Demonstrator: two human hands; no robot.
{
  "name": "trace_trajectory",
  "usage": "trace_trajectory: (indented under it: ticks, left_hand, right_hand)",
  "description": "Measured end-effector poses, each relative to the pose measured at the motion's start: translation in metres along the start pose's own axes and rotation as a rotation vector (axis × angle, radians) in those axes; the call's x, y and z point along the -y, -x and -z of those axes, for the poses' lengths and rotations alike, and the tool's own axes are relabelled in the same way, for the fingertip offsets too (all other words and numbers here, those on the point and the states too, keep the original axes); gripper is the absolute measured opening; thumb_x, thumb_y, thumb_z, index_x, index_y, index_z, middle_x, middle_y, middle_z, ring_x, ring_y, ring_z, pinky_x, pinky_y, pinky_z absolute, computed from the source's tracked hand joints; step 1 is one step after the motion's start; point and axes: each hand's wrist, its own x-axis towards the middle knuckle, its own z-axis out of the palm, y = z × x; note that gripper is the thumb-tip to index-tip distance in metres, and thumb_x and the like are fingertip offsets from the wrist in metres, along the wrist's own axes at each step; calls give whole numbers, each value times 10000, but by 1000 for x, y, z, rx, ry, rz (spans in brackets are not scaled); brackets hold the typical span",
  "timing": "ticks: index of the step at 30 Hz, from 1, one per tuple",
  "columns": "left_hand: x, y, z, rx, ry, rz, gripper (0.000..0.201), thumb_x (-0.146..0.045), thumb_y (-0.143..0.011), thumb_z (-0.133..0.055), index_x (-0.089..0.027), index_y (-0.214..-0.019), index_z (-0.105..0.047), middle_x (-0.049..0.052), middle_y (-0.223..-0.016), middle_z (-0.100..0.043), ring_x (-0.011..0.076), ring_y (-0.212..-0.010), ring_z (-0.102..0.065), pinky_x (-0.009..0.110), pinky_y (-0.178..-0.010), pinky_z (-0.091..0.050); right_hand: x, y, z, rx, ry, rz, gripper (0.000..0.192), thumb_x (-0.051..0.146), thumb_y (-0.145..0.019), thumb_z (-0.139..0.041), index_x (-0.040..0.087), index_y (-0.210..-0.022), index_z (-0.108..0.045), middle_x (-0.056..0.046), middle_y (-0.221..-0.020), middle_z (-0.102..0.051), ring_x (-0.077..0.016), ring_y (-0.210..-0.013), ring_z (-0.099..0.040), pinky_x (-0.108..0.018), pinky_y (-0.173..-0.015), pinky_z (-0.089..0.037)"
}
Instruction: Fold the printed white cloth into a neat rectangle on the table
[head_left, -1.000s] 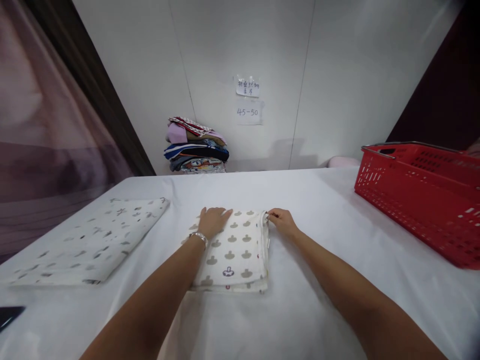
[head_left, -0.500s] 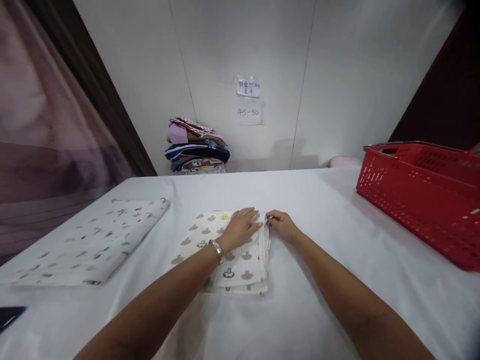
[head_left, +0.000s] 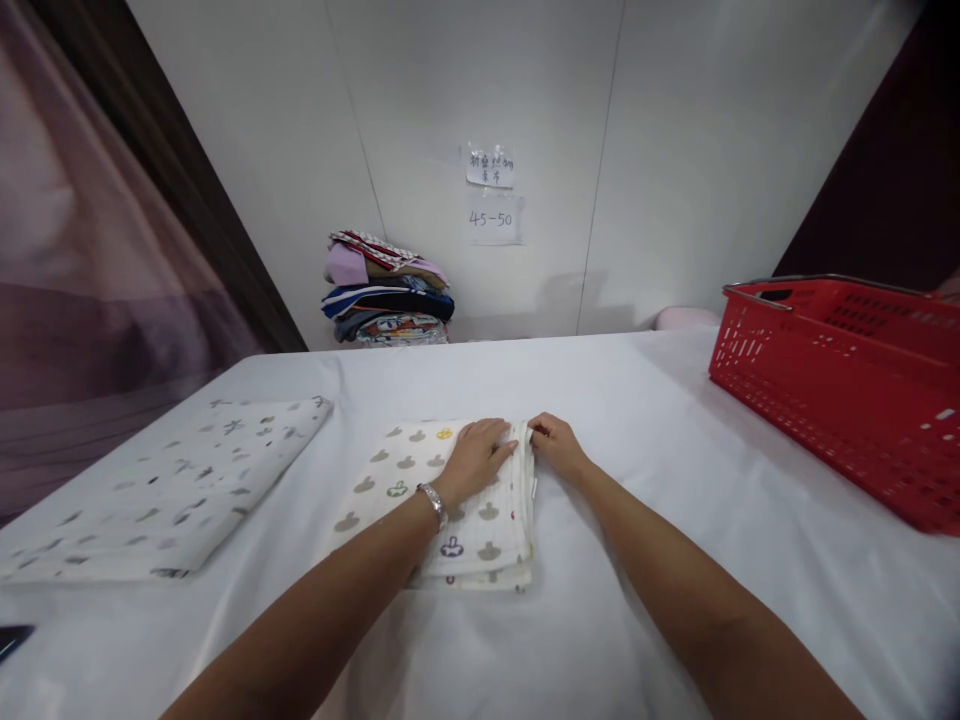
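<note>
A white cloth with a mushroom print (head_left: 427, 490) lies folded in layers on the white-covered table (head_left: 600, 620). My left hand (head_left: 478, 455) rests flat on its top near the far right part, fingers stretched out. At the cloth's far right corner, my right hand (head_left: 556, 443) pinches the layered edge between thumb and fingers. A small white tag (head_left: 534, 488) sticks out from the right edge. The layers at the right and near edges do not line up fully. My left forearm hides part of the cloth.
Another folded white cloth with a dark leafy print (head_left: 187, 480) lies on the left. A red plastic basket (head_left: 832, 380) stands at the right. Behind the table's far edge is a stack of folded fabrics (head_left: 390, 290). A dark object (head_left: 13, 638) shows at the left edge.
The view has shifted slightly. Both hands stay at nearly the same places on the cloth, my right hand still pinching its far right corner.
</note>
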Motion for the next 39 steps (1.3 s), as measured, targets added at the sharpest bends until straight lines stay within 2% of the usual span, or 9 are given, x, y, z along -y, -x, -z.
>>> trace_trajectory:
  ticks: [5, 10, 14, 19, 23, 27, 31, 34, 39]
  left_hand:
    - [3, 4, 1, 8, -14, -9, 349, -396, -917, -387, -238, -1201, -513, 36, -1279, -542, 179, -1217, -429, 390, -1075, -218]
    - [0, 2, 1, -31, 1, 1, 342, -391, -902, -423, -219, -1177, -534, 49, -1249, -557, 185, -1189, -450, 366, -1043, -272]
    - [-14, 2, 4, -80, -13, 2, 328, -399, -860, -500, -212, -1124, -556, 63, -1209, -563, 207, -1144, -472, 360, -989, -327]
    - [-37, -1, 5, -48, -94, 145, 310, -475, -786, -571, -189, -908, -570, 68, -943, -604, 230, -938, -539, 354, -813, -399]
    - [-43, -8, -2, 18, -121, 282, 354, -518, -750, -579, -190, -874, -534, 60, -916, -593, 227, -889, -560, 330, -747, -404]
    - [-37, -15, -3, 68, -129, 308, 196, -352, -755, -571, -190, -860, -532, 57, -922, -603, 216, -881, -570, 308, -715, -405]
    - [-26, -18, 2, 125, 31, 379, 61, -232, -768, -523, -208, -816, -552, 31, -883, -625, 189, -837, -575, 288, -681, -413]
    - [-23, -14, 3, 36, 89, 326, 121, -182, -776, -513, -218, -885, -551, 24, -941, -613, 179, -892, -561, 287, -733, -426]
    - [-33, -7, 0, -23, 56, 48, 257, -135, -790, -511, -240, -1023, -542, 36, -1132, -509, 172, -968, -532, 300, -808, -435]
  right_hand:
    - [-5, 3, 4, -11, 2, -12, 97, 202, -713, -456, 205, -745, -548, 37, -663, -509, -124, -628, -450, -238, -595, -368]
    - [-3, 8, 2, 51, 25, -13, 62, 208, -738, -448, 212, -757, -507, 47, -662, -502, -120, -631, -444, -230, -592, -362]
    - [2, 7, 1, 49, 71, -5, 39, 213, -733, -453, 212, -743, -491, 44, -663, -498, -117, -606, -428, -229, -566, -353]
    - [0, 1, -1, 0, 99, 16, 61, 179, -684, -437, 209, -707, -484, 40, -656, -490, -121, -607, -423, -233, -561, -343]
    - [-1, 0, -1, -6, 106, 21, 61, 180, -678, -437, 208, -705, -484, 40, -664, -494, -122, -617, -429, -234, -566, -342]
    - [2, 1, 1, 0, 144, 44, 40, 195, -700, -449, 208, -695, -487, 39, -668, -497, -121, -624, -435, -236, -581, -348]
    - [2, 2, 1, 17, 115, 18, 50, 195, -710, -455, 208, -708, -503, 46, -624, -494, -114, -580, -435, -229, -551, -347]
    - [1, 2, 1, 38, 65, -47, 49, 212, -719, -465, 211, -734, -512, 56, -580, -498, -112, -543, -444, -225, -530, -354]
    - [-2, 2, 0, 26, -3, -70, 73, 235, -715, -478, 215, -766, -526, 60, -575, -513, -112, -535, -471, -225, -527, -382]
